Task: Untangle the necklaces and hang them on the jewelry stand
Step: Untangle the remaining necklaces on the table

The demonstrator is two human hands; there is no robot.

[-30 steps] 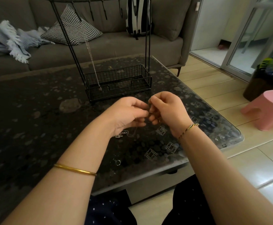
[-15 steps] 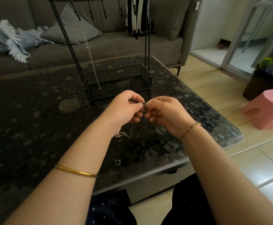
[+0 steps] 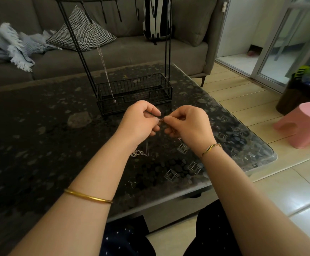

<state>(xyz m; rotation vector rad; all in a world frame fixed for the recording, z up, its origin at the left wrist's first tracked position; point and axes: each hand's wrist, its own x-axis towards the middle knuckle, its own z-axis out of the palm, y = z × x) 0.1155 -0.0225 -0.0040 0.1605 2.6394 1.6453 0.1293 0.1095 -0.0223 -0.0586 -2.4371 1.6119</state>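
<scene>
My left hand [image 3: 140, 122] and my right hand [image 3: 187, 124] meet above the dark table, each pinching a thin silver necklace chain [image 3: 161, 119] between thumb and fingers. From my left hand the chain drops to a small tangled heap with a pendant [image 3: 138, 153] on the table. The black wire jewelry stand [image 3: 134, 93] stands just beyond my hands, its basket base on the table. One silver necklace [image 3: 104, 65] hangs from its top bar down into the basket.
The glass-topped table [image 3: 39, 145] has a rounded corner at the right. A small ring-like piece [image 3: 133, 183] lies near the front edge. A grey sofa [image 3: 132, 50] with cushion and blanket is behind. A pink stool [image 3: 305, 124] stands on the floor.
Both hands have risen slightly toward the stand and drawn a little apart. The chain now hangs lower from my left hand, showing more of the tangled heap.
</scene>
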